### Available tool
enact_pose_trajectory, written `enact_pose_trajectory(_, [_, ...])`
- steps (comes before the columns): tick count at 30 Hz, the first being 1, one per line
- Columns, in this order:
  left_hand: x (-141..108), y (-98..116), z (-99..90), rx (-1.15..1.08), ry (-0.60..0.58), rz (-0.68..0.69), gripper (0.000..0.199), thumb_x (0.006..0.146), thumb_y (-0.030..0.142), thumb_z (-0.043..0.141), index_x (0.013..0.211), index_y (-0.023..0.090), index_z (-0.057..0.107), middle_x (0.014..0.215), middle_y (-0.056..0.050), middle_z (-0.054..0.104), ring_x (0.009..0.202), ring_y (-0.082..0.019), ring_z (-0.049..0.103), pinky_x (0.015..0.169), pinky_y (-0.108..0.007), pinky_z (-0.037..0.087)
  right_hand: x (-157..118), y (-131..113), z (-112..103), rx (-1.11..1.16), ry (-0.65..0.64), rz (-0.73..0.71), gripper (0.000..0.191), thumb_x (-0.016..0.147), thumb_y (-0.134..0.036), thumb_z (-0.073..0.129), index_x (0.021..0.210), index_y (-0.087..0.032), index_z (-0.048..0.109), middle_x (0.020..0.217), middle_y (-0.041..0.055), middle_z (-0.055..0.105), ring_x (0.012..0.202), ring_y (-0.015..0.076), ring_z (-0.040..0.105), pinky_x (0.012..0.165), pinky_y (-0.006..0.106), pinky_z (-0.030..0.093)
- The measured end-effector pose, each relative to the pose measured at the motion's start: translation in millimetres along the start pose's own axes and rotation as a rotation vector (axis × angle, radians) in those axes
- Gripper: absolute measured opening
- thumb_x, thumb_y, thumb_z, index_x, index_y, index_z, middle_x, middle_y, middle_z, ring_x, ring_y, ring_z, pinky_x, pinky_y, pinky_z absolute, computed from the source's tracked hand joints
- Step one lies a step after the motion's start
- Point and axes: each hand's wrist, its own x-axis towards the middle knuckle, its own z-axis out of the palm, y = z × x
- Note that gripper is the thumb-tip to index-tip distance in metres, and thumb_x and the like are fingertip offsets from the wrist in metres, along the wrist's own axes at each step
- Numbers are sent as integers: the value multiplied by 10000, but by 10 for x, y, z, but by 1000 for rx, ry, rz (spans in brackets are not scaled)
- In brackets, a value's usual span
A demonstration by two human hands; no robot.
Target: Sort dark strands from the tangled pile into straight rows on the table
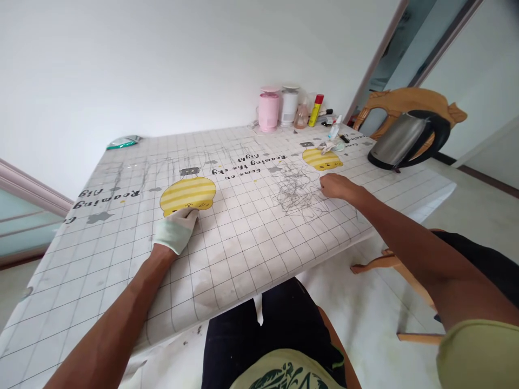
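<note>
A white tablecloth (239,243) printed with a grid, lettering and yellow striped balloons covers the table. My left hand (176,227) wears a pale green-and-white work glove and lies on the cloth, its fingers stretched over the lower edge of the left balloon (188,192). Bare and closed, my right hand (338,186) is low over the cloth below the right balloon (320,158). Whatever its fingers may hold is hidden. Just left of it spreads a tangle of thin dark scribbled lines (298,189). Fainter grey streaks run along the back of the cloth.
A steel electric kettle (399,140) stands at the right, before a wooden chair (421,100). Along the wall are a pink canister (268,111), a white canister (289,107), a yellow spray can (315,112) and small bottles. A green-and-white packet (122,142) lies at the back left.
</note>
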Motion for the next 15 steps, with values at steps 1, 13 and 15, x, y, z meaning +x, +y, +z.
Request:
enact_pose_trajectory(1, [3, -1, 7, 6, -4, 4, 349, 975, 457, 491, 928, 286, 791, 1031, -55, 836, 1035, -315, 750, 883, -374, 544, -5, 10, 15, -1, -8, -20, 187, 901, -117, 644, 1039, -113, 769, 1163, 214, 742, 1014, 312, 685, 763, 351, 459])
enact_pose_trajectory(13, [-40, 62, -37, -3, -18, 15, 365, 971, 462, 469, 923, 280, 782, 1026, -82, 818, 1014, -334, 737, 825, -377, 528, -277, 180, -254, 99, 188, -84, 102, 928, -198, 583, 941, -201, 684, 1006, 111, 767, 881, 254, 647, 693, 326, 388])
enact_pose_trajectory(15, [-46, 60, -44, -33, -11, 14, 350, 964, 454, 471, 894, 285, 770, 1008, -72, 821, 1012, -327, 739, 831, -377, 524, -348, 113, -387, 165, 302, -107, 73, 913, -194, 593, 904, -211, 664, 954, 94, 762, 853, 251, 640, 676, 330, 379])
